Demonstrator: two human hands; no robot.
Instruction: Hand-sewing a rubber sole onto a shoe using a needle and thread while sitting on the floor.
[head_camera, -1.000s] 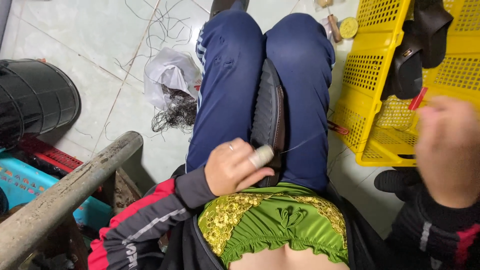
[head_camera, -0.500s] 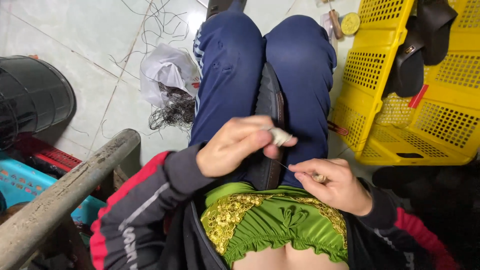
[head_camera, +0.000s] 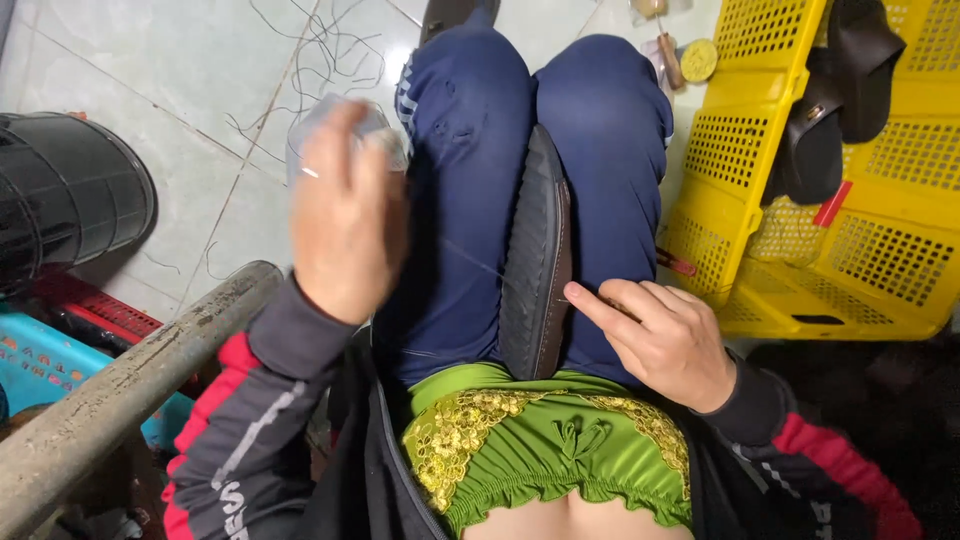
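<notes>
A black shoe (head_camera: 535, 270) stands on edge, clamped between my knees in blue trousers (head_camera: 465, 150). My left hand (head_camera: 345, 215) is raised to the left of the shoe, blurred, with its fingers closed. A thin thread (head_camera: 470, 258) runs from the hand to the shoe. My right hand (head_camera: 665, 340) rests on my right thigh. Its index finger touches the shoe's right edge, and a thin needle-like tool (head_camera: 612, 305) is pinched between thumb and finger.
Yellow perforated crates (head_camera: 790, 290) holding black shoes (head_camera: 835, 110) stand at the right. A black basket (head_camera: 70, 210), a blue crate (head_camera: 40, 365) and a rusty metal bar (head_camera: 130, 385) are at the left. Loose threads (head_camera: 310, 50) lie on the tiled floor.
My left hand has lifted off the shoe and swung up and to the left, drawing the thread out. My right hand came in from the right to the shoe's edge.
</notes>
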